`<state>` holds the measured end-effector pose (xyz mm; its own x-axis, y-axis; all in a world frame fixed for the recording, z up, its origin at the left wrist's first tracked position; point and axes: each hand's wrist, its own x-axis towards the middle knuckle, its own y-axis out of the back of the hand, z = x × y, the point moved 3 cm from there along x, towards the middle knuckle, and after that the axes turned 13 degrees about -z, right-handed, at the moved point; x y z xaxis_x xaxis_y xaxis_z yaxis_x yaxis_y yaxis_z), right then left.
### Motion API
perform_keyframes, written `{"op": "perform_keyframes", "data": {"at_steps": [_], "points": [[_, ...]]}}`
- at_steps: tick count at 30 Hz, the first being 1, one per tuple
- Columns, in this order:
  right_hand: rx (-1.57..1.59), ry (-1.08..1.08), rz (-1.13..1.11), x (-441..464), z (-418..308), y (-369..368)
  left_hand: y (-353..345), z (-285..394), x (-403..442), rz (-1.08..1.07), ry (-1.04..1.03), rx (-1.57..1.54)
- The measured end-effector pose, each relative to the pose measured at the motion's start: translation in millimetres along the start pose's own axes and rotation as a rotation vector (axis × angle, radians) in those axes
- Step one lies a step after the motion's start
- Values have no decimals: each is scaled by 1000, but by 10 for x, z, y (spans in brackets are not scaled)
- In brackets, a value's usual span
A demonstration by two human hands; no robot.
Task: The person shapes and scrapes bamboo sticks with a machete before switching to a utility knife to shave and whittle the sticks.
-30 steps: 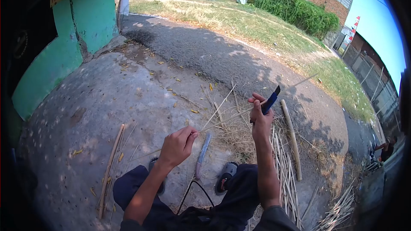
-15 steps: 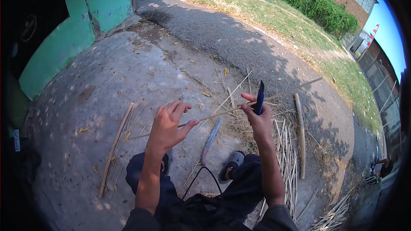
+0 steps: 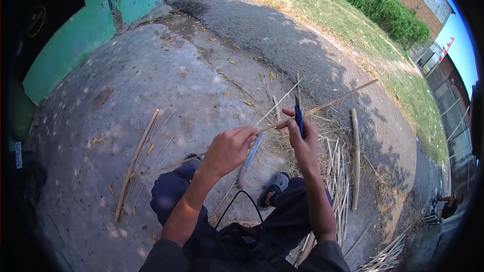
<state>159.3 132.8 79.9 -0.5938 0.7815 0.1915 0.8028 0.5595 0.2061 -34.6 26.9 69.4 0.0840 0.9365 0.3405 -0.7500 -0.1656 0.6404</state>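
Observation:
A long, thin bamboo strip (image 3: 343,96) slants across in front of me, its right end higher. My left hand (image 3: 228,152) is closed around it left of its middle, and the rest of the strip trails past my wrist to the lower left. My right hand (image 3: 305,147) grips a blue utility knife (image 3: 299,121), blade pointing up, with the strip passing between the fingers beside it. On the ground below, between my hands, lies a large knife (image 3: 249,158), its upper part partly behind the strip and my left hand.
Several split strips (image 3: 339,181) lie by my right leg, with a thicker bamboo pole (image 3: 355,156) beyond. To the left are a stick (image 3: 135,168) and thin slivers. Another pile of strips (image 3: 390,254) is at the lower right. A person (image 3: 450,204) sits far right.
My left hand has moved right and closed on the strip, where before its fingers were raised and spread. The right hand shifted slightly, still with the knife.

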Motion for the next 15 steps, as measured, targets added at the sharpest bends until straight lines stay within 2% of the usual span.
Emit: {"op": "perform_keyframes", "data": {"at_steps": [6,8,10,15], "points": [[-279,9,-36,-92,49,-88,30,26,-14,87,44,18],[-586,134,-62,-96,72,-134,48,60,-20,80,48,12],[-591,100,-60,-101,58,-193,56,66,-22,74,47,5],[-655,175,-45,-122,13,-290,78,35,-34,41,82,37]]}}
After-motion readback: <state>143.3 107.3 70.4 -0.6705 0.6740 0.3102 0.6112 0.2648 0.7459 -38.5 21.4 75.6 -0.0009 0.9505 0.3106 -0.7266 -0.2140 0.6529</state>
